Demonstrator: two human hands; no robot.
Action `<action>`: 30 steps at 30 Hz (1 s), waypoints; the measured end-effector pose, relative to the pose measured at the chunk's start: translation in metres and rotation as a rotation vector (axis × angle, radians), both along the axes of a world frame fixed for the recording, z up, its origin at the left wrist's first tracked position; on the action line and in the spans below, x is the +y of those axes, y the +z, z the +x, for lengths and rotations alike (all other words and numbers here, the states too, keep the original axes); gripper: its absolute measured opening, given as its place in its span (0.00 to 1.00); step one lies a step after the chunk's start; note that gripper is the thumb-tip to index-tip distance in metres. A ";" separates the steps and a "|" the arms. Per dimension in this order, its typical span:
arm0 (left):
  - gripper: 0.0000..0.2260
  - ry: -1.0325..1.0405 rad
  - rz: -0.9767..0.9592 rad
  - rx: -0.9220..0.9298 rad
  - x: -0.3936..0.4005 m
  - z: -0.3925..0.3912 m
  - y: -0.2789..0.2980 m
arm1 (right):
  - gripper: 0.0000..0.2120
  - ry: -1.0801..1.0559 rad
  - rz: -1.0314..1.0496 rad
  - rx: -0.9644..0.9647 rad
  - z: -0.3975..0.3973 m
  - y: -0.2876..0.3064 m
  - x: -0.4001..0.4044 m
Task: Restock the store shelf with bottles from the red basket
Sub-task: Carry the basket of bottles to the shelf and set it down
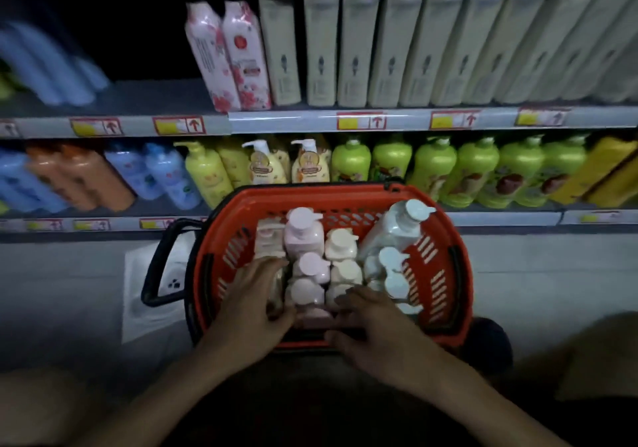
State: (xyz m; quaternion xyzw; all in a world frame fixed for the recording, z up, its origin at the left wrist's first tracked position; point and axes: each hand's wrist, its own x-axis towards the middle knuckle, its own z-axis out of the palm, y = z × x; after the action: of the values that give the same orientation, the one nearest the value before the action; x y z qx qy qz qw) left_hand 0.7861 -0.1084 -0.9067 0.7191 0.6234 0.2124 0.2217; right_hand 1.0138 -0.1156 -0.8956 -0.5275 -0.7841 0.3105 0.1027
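Both hands reach into the red basket [431,260] at lower centre of the frame, the left hand [253,303] spread loosely over beige bottles [272,239], the right hand [371,322] half-curled, holding nothing, beside upright pink bottles [303,231], the shelf [286,120] lying above.

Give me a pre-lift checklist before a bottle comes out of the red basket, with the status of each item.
1. Bottles available: pink bottles, cream bottles and white bottles stand in the red basket: ok.
2. Left hand over the basket's left bottles; firm grip: cannot tell.
3. Right hand at the near rim, fingers spread; holding a bottle: cannot tell.
4. Room on the upper shelf left of the pink floral cartons: ok.
5. Matching product on the shelf: cannot tell, picture is blurred.
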 end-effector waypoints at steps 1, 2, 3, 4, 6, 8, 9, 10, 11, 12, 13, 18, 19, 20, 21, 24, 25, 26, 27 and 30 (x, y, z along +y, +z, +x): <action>0.28 0.014 0.017 -0.026 -0.006 0.002 0.003 | 0.22 0.022 -0.012 -0.032 0.004 0.003 -0.006; 0.27 0.037 0.039 -0.066 -0.012 0.005 0.006 | 0.22 0.038 -0.026 -0.047 0.009 0.003 -0.011; 0.26 0.060 0.049 -0.119 -0.018 0.008 0.011 | 0.22 0.046 -0.047 -0.065 0.014 0.007 -0.013; 0.26 0.077 0.067 -0.158 -0.024 0.012 0.016 | 0.22 0.064 -0.055 -0.080 0.020 0.011 -0.013; 0.27 0.089 0.091 -0.194 -0.028 0.017 0.025 | 0.23 0.129 -0.058 -0.151 0.027 0.020 -0.006; 0.28 0.112 0.084 -0.211 -0.023 0.021 0.029 | 0.26 0.195 -0.001 -0.262 0.035 0.032 0.006; 0.28 0.136 0.069 -0.233 -0.019 0.022 0.031 | 0.27 0.235 0.032 -0.325 0.038 0.041 0.013; 0.27 0.144 0.062 -0.262 -0.015 0.023 0.034 | 0.29 0.276 0.070 -0.363 0.041 0.050 0.021; 0.26 0.133 0.057 -0.282 -0.011 0.024 0.037 | 0.30 0.297 0.084 -0.370 0.043 0.061 0.030; 0.26 0.107 0.059 -0.282 -0.007 0.026 0.040 | 0.31 0.297 0.082 -0.355 0.046 0.070 0.039; 0.25 0.072 0.067 -0.268 -0.003 0.028 0.042 | 0.32 0.282 0.082 -0.339 0.048 0.078 0.048; 0.24 -0.084 0.056 -0.151 0.026 0.025 0.040 | 0.32 0.153 0.210 -0.490 0.076 0.054 0.122; 0.24 -0.110 0.038 -0.131 0.034 0.024 0.036 | 0.32 0.117 0.176 -0.515 0.081 0.042 0.137; 0.24 -0.128 0.025 -0.110 0.043 0.022 0.034 | 0.33 0.083 0.131 -0.526 0.084 0.032 0.151; 0.23 -0.141 0.019 -0.095 0.053 0.023 0.031 | 0.33 0.064 0.093 -0.544 0.085 0.024 0.162; 0.23 -0.116 0.019 -0.056 0.082 0.035 0.024 | 0.36 0.036 0.054 -0.593 0.078 0.005 0.186; 0.22 -0.107 0.029 -0.048 0.090 0.043 0.022 | 0.37 0.030 0.057 -0.611 0.074 0.001 0.191; 0.20 -0.114 0.051 -0.056 0.094 0.052 0.020 | 0.38 0.024 0.060 -0.628 0.070 -0.004 0.196; 0.19 -0.130 0.066 -0.072 0.095 0.058 0.017 | 0.38 0.023 0.058 -0.647 0.068 -0.009 0.201; 0.18 -0.205 0.074 0.017 0.084 0.055 -0.001 | 0.36 -0.036 0.035 -0.761 0.060 -0.018 0.212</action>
State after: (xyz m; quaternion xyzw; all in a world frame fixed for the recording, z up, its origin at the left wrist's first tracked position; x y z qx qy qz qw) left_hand 0.8415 -0.0242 -0.9080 0.7885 0.5402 0.2055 0.2101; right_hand 1.0740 0.0960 -0.9139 -0.6169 -0.7620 0.0773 -0.1813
